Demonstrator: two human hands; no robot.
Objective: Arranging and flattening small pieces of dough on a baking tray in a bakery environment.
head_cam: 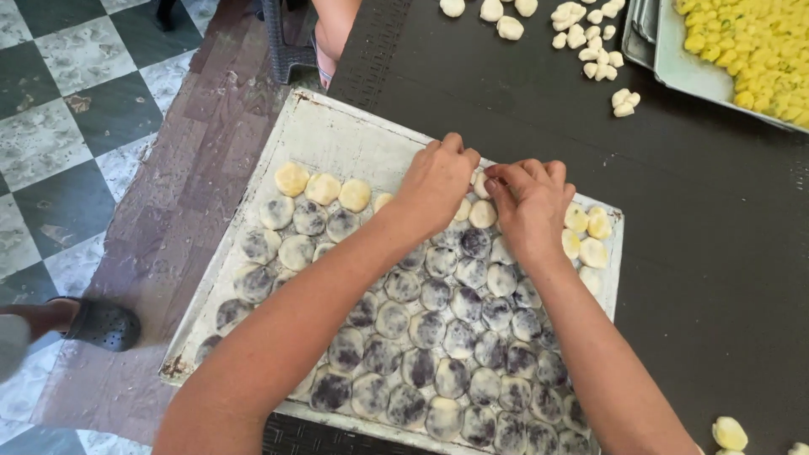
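A worn metal tray [324, 135] lies on a dark table and holds several rows of round dough pieces. Most are grey-purple filled pieces [438, 333]; a few pale yellow ones [323, 189] sit along the far row and the right edge. My left hand [434, 181] and my right hand [529, 200] meet at the far middle of the tray. Their fingertips pinch one small pale dough piece [480, 182] between them. Both forearms stretch across the tray and hide part of the pieces.
Small white dough lumps [590, 38] lie scattered on the dark table [691, 219] beyond the tray. A second tray with yellow pieces [750, 42] sits at the top right. Checkered floor lies left, with a foot in a dark clog [101, 324] and another person's leg [333, 29].
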